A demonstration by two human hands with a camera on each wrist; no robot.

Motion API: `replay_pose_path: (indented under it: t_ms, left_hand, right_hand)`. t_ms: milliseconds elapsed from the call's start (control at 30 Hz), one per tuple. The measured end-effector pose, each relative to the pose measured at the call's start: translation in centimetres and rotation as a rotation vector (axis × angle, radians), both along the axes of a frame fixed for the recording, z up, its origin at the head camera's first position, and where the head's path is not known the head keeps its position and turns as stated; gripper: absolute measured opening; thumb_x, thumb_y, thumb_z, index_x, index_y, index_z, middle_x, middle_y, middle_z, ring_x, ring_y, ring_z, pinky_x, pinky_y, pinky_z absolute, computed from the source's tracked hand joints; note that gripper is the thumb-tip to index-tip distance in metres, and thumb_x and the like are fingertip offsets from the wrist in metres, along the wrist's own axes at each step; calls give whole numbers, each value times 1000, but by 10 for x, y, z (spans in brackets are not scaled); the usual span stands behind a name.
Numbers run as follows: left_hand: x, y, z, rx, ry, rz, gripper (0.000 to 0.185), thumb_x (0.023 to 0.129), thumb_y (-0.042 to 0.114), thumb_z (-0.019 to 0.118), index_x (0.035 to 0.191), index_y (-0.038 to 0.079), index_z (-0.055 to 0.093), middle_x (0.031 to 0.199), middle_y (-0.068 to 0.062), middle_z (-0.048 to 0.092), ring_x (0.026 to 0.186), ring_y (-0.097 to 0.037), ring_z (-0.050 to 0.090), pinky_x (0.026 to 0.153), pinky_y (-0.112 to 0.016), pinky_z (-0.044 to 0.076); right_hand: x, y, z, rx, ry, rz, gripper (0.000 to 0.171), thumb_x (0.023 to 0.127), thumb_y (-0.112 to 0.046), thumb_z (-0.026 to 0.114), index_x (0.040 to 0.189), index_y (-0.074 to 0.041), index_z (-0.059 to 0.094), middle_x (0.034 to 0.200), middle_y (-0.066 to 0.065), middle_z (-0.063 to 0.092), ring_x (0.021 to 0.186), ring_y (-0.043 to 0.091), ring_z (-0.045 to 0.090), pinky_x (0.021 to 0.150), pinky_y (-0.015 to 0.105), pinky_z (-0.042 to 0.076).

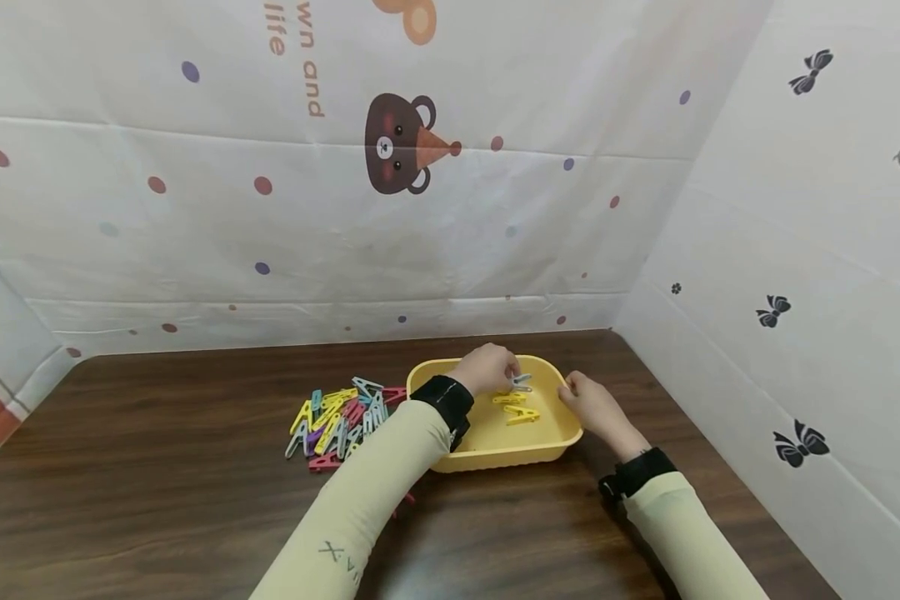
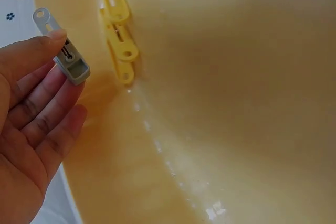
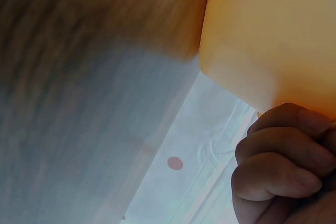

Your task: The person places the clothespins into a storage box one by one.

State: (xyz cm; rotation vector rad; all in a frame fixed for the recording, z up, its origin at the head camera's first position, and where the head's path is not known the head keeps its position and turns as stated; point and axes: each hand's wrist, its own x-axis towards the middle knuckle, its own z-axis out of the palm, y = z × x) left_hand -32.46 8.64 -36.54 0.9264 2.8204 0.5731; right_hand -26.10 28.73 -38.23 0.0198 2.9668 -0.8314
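Note:
My left hand (image 1: pixel 487 367) reaches over a yellow plastic basin (image 1: pixel 495 459). Between thumb and fingers it pinches a grey clothespin (image 2: pixel 73 69), held above the basin floor in the left wrist view. Beneath it, several yellow clothespins (image 1: pixel 521 415) lie in the basin, lined up along its far side. At the basin's right end, my right hand (image 1: pixel 592 402) grips the rim. Its curled fingers (image 3: pixel 278 174) show against the outer wall in the right wrist view, with the thumb hidden there.
Left of the basin, a loose pile of clothespins (image 1: pixel 330 425) in yellow, grey, pink, blue and purple lies on the dark wooden table (image 1: pixel 157 467). My left forearm passes in front of part of it. Printed sheeting (image 1: pixel 307 225) hangs behind the table and along its right side.

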Motion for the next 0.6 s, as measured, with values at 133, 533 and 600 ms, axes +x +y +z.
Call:
replay_pose_path:
  t_ms: [133, 533, 600]
  left_hand:
    - [4, -1, -2, -27, 8, -25, 18, 93, 17, 75, 110, 11, 77, 105, -2, 75, 90, -11, 63, 83, -23, 52]
    - [7, -8, -11, -74, -53, -79, 7, 87, 7, 77, 91, 11, 73, 82, 5, 58, 73, -9, 47, 66, -19, 38]
    - [7, -8, -13, -85, -60, -80, 7, 87, 8, 77, 90, 11, 72, 81, 5, 57, 72, -9, 47, 66, -19, 37]
  right_hand:
    - [1, -1, 1, -3, 0, 3, 21, 107, -18, 46, 100, 1, 50, 74, 6, 46, 65, 17, 49, 58, 28, 39]
    - [0, 1, 0, -1, 7, 1, 21, 107, -18, 46, 99, 1, 50, 74, 5, 47, 65, 17, 49, 58, 28, 39]
    - [0, 0, 0, -4, 4, 4, 21, 107, -19, 46, 100, 1, 50, 74, 6, 47, 65, 17, 49, 58, 27, 39]
